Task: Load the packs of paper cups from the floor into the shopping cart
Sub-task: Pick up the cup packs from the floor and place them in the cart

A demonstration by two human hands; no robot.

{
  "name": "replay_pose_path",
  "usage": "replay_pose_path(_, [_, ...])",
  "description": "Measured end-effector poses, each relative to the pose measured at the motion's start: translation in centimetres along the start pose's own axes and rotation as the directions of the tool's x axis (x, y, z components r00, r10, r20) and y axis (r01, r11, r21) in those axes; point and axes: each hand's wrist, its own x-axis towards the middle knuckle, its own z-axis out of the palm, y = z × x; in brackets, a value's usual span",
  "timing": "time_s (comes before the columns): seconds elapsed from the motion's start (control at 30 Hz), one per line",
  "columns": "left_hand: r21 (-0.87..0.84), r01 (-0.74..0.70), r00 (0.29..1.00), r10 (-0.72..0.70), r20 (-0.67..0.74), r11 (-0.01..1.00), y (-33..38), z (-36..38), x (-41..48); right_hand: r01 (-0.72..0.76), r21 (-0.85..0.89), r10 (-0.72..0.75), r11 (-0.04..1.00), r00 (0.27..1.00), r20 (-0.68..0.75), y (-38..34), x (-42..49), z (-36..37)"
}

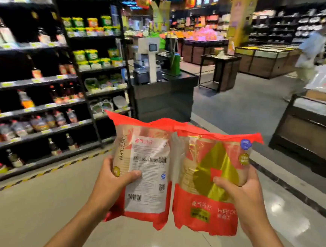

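Supermarket aisle, shelves point(43, 98) on the left, two packs held up above the floor point(34, 210).
Left hand point(113, 179) is closed around the left pack point(146, 172), right hand point(238, 191) around the right pack point(208, 181), both at mid-height. The packs look light and soft, with slippery film; gripping the cup stacks seems safest. No cart is in view.

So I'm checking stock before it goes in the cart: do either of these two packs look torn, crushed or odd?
Nothing stands out. The left-hand pack shows its printed label side, the right-hand pack its gold front; both wrappers look whole, though motion blur hides fine tears.
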Motion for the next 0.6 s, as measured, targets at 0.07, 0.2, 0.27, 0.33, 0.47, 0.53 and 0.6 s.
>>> replay_pose_path(0.07, [0.011,-0.008,0.99,0.01,-0.138,1.0,0.2,-4.3,-4.1,0.016,0.012,-0.017,1.0,0.99,0.136,-0.6,-2.1,2.8])
replay_pose_path(0.2, [-0.003,-0.018,0.925,0.015,-0.38,1.0,0.2,-12.6,-13.7,0.005,0.043,-0.022,0.999,0.923,0.385,-1.6,-7.8,9.4])
replay_pose_path(0.27, [-0.028,-0.017,0.864,0.0,-0.504,0.999,-0.1,-16.8,-19.0,-0.005,0.059,-0.026,0.998,0.856,0.516,-2.4,-11.7,13.0])
replay_pose_path(0.33, [-0.057,-0.022,0.789,-0.018,-0.614,0.998,-0.7,-20.8,-24.4,0.008,0.043,-0.034,0.999,0.769,0.639,-3.3,-16.1,16.4])
replay_pose_path(0.47, [-0.081,-0.06,0.615,-0.027,-0.788,0.995,-2.2,-27.8,-35.8,0.039,0.076,-0.084,0.996,0.58,0.81,-4.7,-26.2,22.7])
replay_pose_path(0.53, [-0.093,-0.089,0.534,-0.031,-0.845,0.992,-3.1,-31.1,-41.7,0.02,0.043,-0.047,0.999,0.49,0.87,-4.4,-31.5,25.9])
replay_pose_path(0.6, [-0.091,-0.11,0.436,-0.035,-0.899,0.99,-4.4,-34.3,-47.9,0.017,-0.011,0.004,1.0,0.392,0.92,-2.6,-36.3,29.2])
